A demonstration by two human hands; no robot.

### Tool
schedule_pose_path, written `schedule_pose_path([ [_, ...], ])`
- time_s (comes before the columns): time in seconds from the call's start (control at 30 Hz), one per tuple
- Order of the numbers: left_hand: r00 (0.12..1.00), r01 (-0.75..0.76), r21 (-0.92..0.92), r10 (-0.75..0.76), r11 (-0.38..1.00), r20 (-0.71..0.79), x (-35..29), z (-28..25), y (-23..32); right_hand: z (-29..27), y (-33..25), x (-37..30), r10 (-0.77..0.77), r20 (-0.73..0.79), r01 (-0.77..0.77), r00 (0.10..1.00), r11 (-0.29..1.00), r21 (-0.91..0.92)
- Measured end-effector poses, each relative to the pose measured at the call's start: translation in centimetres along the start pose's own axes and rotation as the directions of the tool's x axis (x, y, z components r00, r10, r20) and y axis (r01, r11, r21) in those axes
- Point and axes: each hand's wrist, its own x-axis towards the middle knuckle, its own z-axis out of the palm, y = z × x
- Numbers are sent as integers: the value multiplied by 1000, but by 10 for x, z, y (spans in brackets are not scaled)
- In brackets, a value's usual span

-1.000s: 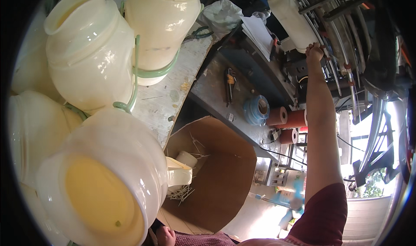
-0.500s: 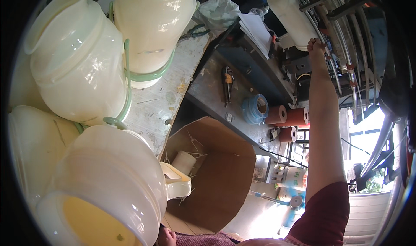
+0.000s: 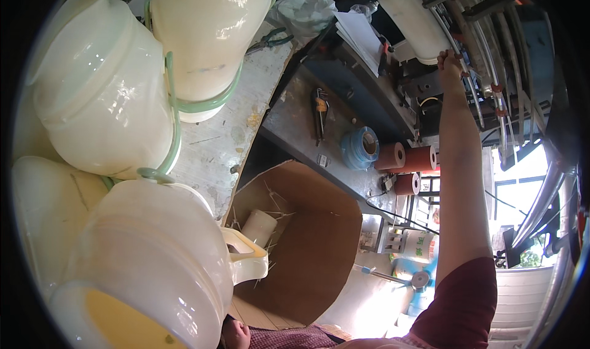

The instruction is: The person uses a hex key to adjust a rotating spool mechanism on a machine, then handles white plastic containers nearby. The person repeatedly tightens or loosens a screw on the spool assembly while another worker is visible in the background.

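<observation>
My right arm reaches far out on the right, and my right hand (image 3: 450, 61) is closed by a metal rod of a machine (image 3: 485, 54). What its fingers hold, if anything, is too small to make out. Just beyond the hand lies a long white plastic vessel (image 3: 413, 23), its near end close to my fingers. At the lower edge my left hand (image 3: 236, 333) shows only in part, with curled fingers. It is beside a big glossy cream plastic jug (image 3: 153, 238) with a handle (image 3: 250, 257); the jug hides whatever the hand might hold.
More cream jugs (image 3: 101, 91) with green bands (image 3: 212, 103) crowd the worktable (image 3: 212, 146) at left. Pliers (image 3: 270, 40) lie there. An open cardboard box (image 3: 319, 244) stands in the middle. Beyond it, a metal bench (image 3: 295, 121) bears hex keys (image 3: 320, 114), blue tape (image 3: 360, 148) and red rolls (image 3: 420, 158).
The worktable with its jugs has shifted slightly left in view. My right hand stays by the machine rod with almost no movement, and my left hand remains low beside the jug.
</observation>
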Motion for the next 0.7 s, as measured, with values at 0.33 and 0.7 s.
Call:
schedule_pose_path([
  [0.33,1000,7,21,-7,1000,4,1,-4,5,2,4,-31,-143,-51,146,988,988,54],
  [0.7,999,33,43,-32,999,-24,2,-18,29,49,56,-75,-249,-400,202,882,967,-156],
])
